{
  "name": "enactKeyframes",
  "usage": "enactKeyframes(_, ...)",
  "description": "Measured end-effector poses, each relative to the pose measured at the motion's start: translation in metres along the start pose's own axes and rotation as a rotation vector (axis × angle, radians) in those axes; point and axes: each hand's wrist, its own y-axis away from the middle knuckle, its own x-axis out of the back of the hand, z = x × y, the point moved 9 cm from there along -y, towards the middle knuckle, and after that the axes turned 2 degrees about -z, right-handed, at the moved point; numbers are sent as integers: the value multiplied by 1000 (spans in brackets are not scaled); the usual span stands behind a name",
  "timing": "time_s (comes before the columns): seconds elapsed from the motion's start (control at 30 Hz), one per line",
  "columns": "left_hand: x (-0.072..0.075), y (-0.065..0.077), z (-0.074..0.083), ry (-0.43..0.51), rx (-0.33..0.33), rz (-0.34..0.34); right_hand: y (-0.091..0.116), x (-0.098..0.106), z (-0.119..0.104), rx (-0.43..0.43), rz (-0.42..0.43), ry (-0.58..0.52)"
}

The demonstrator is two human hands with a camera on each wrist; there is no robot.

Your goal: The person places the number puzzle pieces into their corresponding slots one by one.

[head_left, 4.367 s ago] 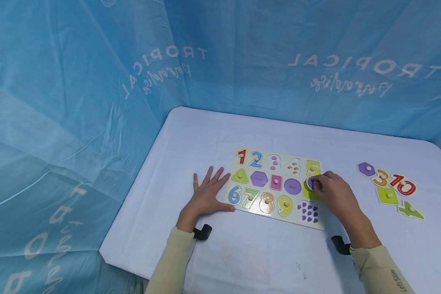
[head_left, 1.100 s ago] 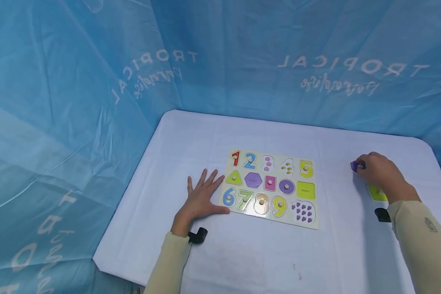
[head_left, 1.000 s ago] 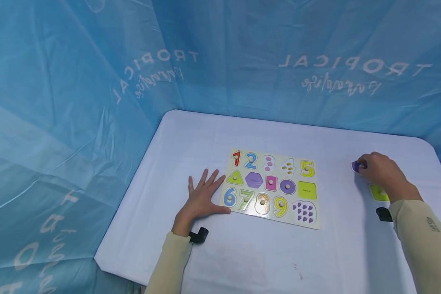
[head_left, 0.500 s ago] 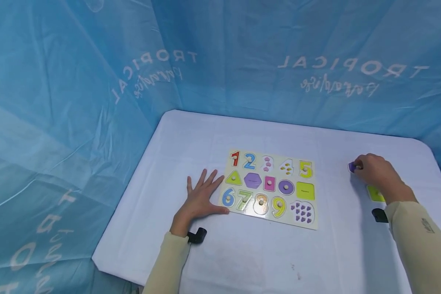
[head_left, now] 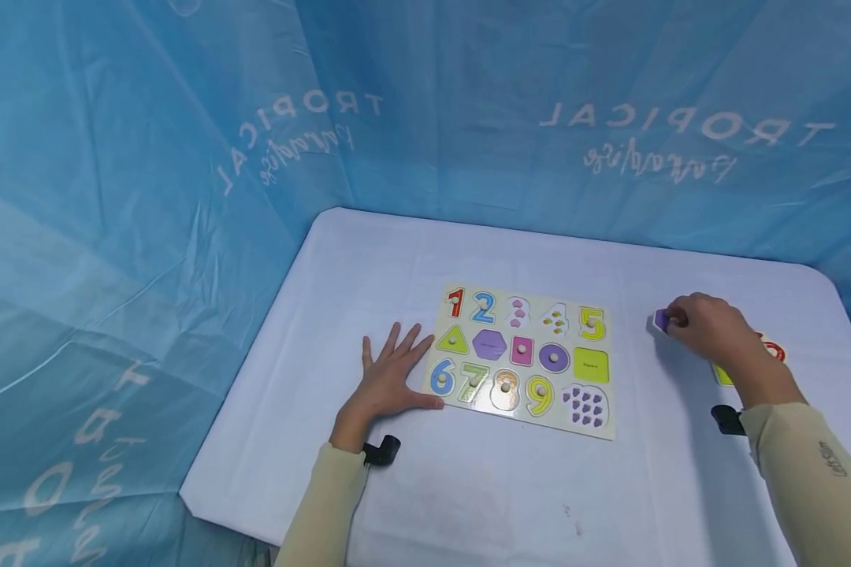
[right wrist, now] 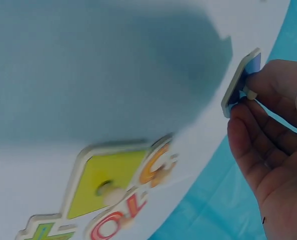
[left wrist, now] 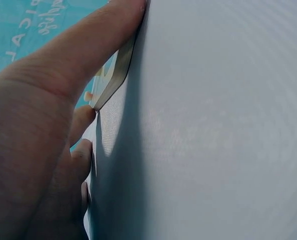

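Looking up from the bottom edge of my head view, I meet the left sleeve (head_left: 326,504) and right sleeve (head_left: 808,472), matte pale cloth, with a white fabric-covered surface (head_left: 525,504) between them. Left of centre I see the left grip (head_left: 386,386), fingers straight and spread apart, holding nothing, its thumb at the lower-left corner of a flat, glossy puzzle board (head_left: 501,316).

At middle right of the frame, beyond the board's right edge, my right grip (head_left: 709,331) has thumb and fingers together, clamped on the purple hexagon (head_left: 661,320) by its small knob (right wrist: 250,93). I judge that any move with it turns on this: the bare hexagonal recess (head_left: 489,345) lies well to its left and slightly lower in the frame, and the right grip is clearly nearer the piece. My right wrist view shows the hexagon steeply tilted, a thin slab with a pale, woodlike edge; I cannot tell how its longer axis is turned.

Low in that view lie a green square (right wrist: 96,182), a red 10 (right wrist: 118,222) and a blurred orange piece (right wrist: 155,162), each round-knobbed. Farthest hangs a crinkled blue curtain (head_left: 468,79) with white lettering.
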Motion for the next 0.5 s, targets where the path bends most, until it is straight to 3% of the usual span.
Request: enactKeyframes(0.5, -2, -2, 1, -14, 0, -7, 15, -17, -91, 158, 78, 66)
